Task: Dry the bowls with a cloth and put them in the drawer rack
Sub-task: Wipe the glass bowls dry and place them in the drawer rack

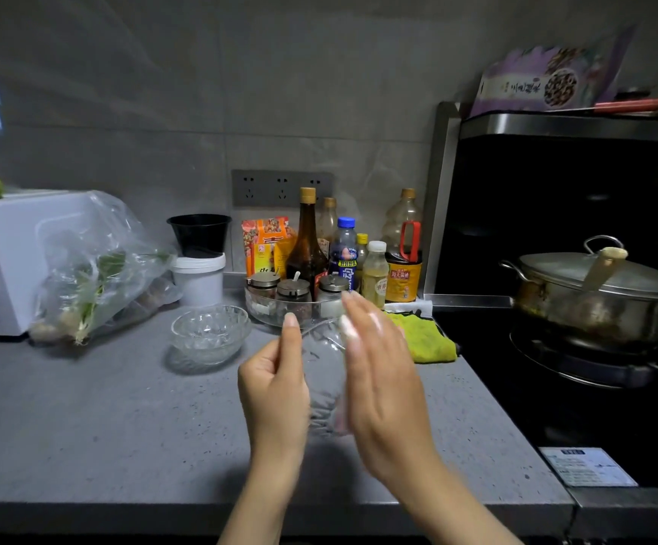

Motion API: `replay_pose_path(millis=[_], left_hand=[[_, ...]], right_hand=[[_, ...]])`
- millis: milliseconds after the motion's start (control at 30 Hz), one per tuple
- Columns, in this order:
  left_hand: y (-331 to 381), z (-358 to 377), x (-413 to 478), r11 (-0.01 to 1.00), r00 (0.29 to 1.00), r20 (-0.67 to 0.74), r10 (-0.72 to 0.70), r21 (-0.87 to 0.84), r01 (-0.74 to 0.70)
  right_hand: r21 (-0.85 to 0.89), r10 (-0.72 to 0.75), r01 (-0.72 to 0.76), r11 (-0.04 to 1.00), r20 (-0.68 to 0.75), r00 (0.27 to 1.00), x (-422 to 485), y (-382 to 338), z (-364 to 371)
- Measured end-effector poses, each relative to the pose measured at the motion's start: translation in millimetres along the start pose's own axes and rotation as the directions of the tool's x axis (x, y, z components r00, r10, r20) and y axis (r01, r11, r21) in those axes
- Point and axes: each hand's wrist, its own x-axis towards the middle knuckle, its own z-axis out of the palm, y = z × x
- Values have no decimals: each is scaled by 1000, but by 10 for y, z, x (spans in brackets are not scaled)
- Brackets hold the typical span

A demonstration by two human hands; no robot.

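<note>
The left hand (276, 387) is raised over the grey countertop (83, 426), index finger straight up, the other fingers curled at the edge of a clear glass bowl (325, 375) that stands on edge, blurred, between both hands. The right hand (382, 379) lies flat against its other side, fingers straight and pressed together. Behind them are a bag of greens (95, 277), a second glass bowl (209, 334) on the counter, and a yellow-green cloth (433, 340) beside the hob.

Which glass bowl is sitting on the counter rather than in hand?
The upright bowl in front of the white tub; the held bowl is tilted on edge between the left hand and right hand.
</note>
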Motion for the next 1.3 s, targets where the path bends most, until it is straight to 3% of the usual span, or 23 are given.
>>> replay_pose_path(millis=[67, 133, 233, 300, 333, 433, 500, 567, 633, 733, 833, 900, 967, 1000, 1100, 1200, 1300], left_hand=[[20, 56, -71, 997, 999, -6, 45, 55, -45], [53, 81, -117, 997, 998, -32, 50, 59, -49], [128, 54, -119, 999, 996, -81, 42, 28, -40], [146, 29, -109, 999, 995, -90, 42, 29, -40], [140, 19, -100, 998, 995, -92, 50, 36, -47], [89, 22, -66, 996, 993, -86, 80, 51, -76], [28, 40, -65, 989, 992, -58, 109, 108, -102], [18, 60, -91, 991, 995, -26, 93, 99, -90], [49, 63, -113, 994, 997, -20, 73, 86, -71], [104, 20, -109, 999, 1000, -24, 4, -34, -5], [82, -52, -78, 981, 998, -18, -60, -187, 56], [98, -87, -62, 966, 995, -35, -98, -244, 87], [104, -89, -52, 954, 990, -54, -134, -276, 114], [100, -90, -46, 951, 988, -63, -144, -285, 120], [101, -94, -33, 957, 991, -26, -132, -265, 121], [103, -128, 1, 990, 992, 58, -108, -88, 113], [193, -166, 57, 992, 980, 197, 32, 116, -56]], right_hand=[[-259, -178, 165, 952, -28, 984, 37, -19, 52], [-253, -185, 169, 953, -40, 982, 128, -34, 31], [121, 42, -42, 992, 2, 999, 231, 62, -31], [348, 234, -241, 906, 64, 970, 234, 158, -26], [361, 255, -261, 896, 65, 965, 209, 169, -12], [71, 90, -91, 993, 18, 996, 82, 23, 75], [-225, -125, 112, 968, -44, 991, 79, -44, 117], [-291, -208, 177, 940, -76, 975, 136, -55, 102], [-156, -146, 132, 979, -81, 986, 196, -11, 46], [245, 82, -78, 967, -6, 997, 271, 27, -47], [506, 345, -358, 785, 123, 930, 330, 160, -85], [597, 493, -520, 610, 228, 840, 320, 218, -79], [659, 551, -594, 462, 311, 774, 286, 243, -92], [675, 555, -594, 438, 317, 769, 279, 242, -107], [679, 546, -551, 486, 256, 798, 286, 183, -193], [655, 553, -500, 566, 149, 820, 331, 116, -285], [517, 455, -446, 730, 119, 882, 358, 41, -370]])
